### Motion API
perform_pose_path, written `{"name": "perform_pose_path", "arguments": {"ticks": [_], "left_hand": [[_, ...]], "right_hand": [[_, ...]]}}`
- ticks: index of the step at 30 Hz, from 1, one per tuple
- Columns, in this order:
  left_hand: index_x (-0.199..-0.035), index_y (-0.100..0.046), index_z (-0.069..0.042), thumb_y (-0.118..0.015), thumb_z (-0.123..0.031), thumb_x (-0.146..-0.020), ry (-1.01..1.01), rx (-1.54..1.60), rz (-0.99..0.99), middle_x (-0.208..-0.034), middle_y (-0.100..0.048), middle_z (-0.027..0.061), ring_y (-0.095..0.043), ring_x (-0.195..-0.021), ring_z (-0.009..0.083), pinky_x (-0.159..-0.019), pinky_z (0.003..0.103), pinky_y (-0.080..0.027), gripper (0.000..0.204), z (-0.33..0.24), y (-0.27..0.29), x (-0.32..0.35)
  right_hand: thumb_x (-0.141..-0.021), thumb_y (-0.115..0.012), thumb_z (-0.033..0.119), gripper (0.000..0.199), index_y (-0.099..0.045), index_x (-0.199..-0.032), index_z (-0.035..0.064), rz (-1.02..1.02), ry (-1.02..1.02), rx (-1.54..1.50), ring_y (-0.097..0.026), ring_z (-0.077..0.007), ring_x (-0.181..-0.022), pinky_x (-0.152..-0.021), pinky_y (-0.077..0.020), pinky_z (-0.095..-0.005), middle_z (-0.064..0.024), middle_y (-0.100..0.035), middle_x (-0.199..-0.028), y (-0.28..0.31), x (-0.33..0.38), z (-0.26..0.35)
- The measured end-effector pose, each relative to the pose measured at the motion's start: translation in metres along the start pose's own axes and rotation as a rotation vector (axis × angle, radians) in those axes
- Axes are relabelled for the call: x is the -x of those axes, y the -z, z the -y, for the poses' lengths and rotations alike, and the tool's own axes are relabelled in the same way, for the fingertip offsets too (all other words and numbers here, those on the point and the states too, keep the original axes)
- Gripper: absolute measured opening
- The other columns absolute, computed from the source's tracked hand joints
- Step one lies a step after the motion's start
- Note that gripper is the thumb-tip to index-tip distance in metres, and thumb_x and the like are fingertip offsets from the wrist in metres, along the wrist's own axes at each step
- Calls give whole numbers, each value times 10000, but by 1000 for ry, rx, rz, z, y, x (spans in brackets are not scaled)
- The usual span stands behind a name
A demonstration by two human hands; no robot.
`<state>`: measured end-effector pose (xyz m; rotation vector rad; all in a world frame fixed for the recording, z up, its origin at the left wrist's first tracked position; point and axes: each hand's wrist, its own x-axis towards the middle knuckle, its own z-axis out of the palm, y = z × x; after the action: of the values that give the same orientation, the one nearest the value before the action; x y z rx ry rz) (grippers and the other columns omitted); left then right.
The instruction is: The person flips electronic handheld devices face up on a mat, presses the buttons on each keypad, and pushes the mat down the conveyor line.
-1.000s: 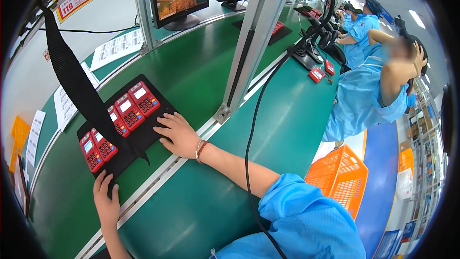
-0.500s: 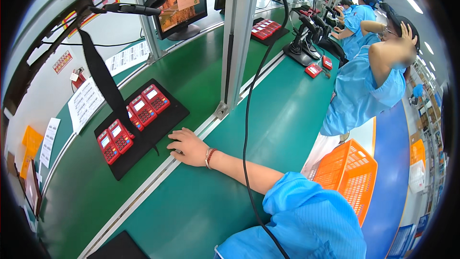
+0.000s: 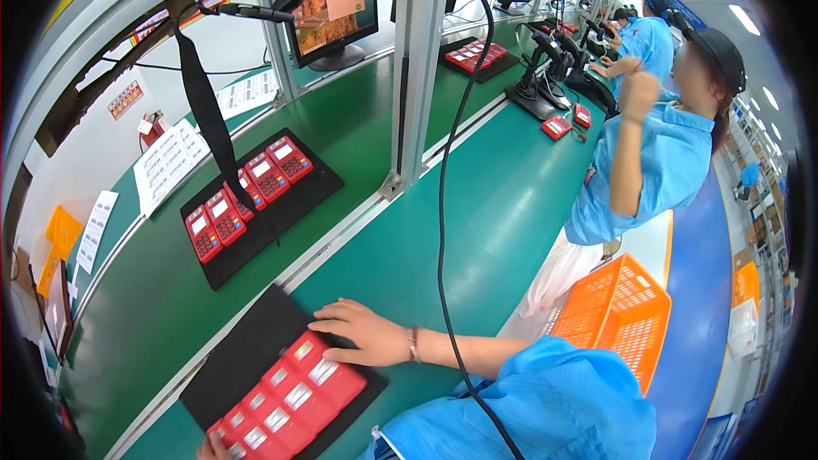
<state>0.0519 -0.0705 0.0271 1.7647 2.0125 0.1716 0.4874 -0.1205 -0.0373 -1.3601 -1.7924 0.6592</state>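
Note:
A black mat (image 3: 247,345) lies slanted over the near green bench, with a row of red handheld card terminals (image 3: 294,396) on it, their pale-labelled sides up. My right hand (image 3: 362,334) rests at the far right end of this row, fingers stretched over the mat and thumb by the last terminal. At the row's near left end, my left hand (image 3: 213,448) touches the end terminal; the lower picture edge cuts it off and its grip is blurred. Further back, a second black mat (image 3: 319,192) carries several red terminals (image 3: 271,179) with keypads and screens up.
A metal post (image 3: 415,68) and a hanging black cable (image 3: 443,247) stand before me. An orange basket (image 3: 618,315) sits right of the bench. Beyond are a monitor (image 3: 334,17), a scanner stand (image 3: 537,89) and a co-worker in blue (image 3: 656,162).
The near mat with its red terminals has come into view from the lower edge. My right hand has moved nearer, onto it, and my left hand has appeared. The co-worker's arm has lowered.

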Motion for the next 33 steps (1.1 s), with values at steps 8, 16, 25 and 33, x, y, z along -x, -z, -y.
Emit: {"name": "perform_pose_path", "arguments": {"ticks": [8, 16, 25, 33], "left_hand": [[-1357, -595, 75, -748, -209, -917, -415, 279, -53, -938, -586, 146, -612, -814, 270, -758, 382, -536, 545, -145, -72, 23], [-1447, -547, -43, -887, -279, -785, -745, 56, -162, -1455, -470, 262, -518, -1313, 409, -1075, 477, -465, 781, -169, -77, 55], [-1530, -446, -15, -746, -151, -892, -697, 679, -115, -1491, -526, 240, -573, -1314, 365, -1102, 457, -455, 718, -135, -109, 45], [-1586, -337, 22, -539, 3, -892, -408, 1074, 58, -1396, -585, 202, -650, -1175, 240, -1009, 348, -521, 723, -115, -123, 44]], "right_hand": [[-824, -838, 263, 553, -673, -1299, 33, -419, -241, 328, -540, -434, -1343, -1118, -450, -491, -284, -567, -1430, 93, 49, -14], [-804, -854, 287, 639, -629, -1362, 72, -413, -296, 577, -424, -464, -1422, -1165, -375, -535, -262, -523, -1470, 97, 38, -2], [-768, -833, 314, 674, -613, -1376, 123, -125, 73, 288, -384, -434, -1446, -1182, -333, -598, -208, -446, -1525, -20, 29, 65], [-852, -695, 93, 458, -646, -1306, 57, -304, -11, 127, -659, -323, -1180, -981, -553, -424, -158, -632, -1350, -5, 24, 79]]}}
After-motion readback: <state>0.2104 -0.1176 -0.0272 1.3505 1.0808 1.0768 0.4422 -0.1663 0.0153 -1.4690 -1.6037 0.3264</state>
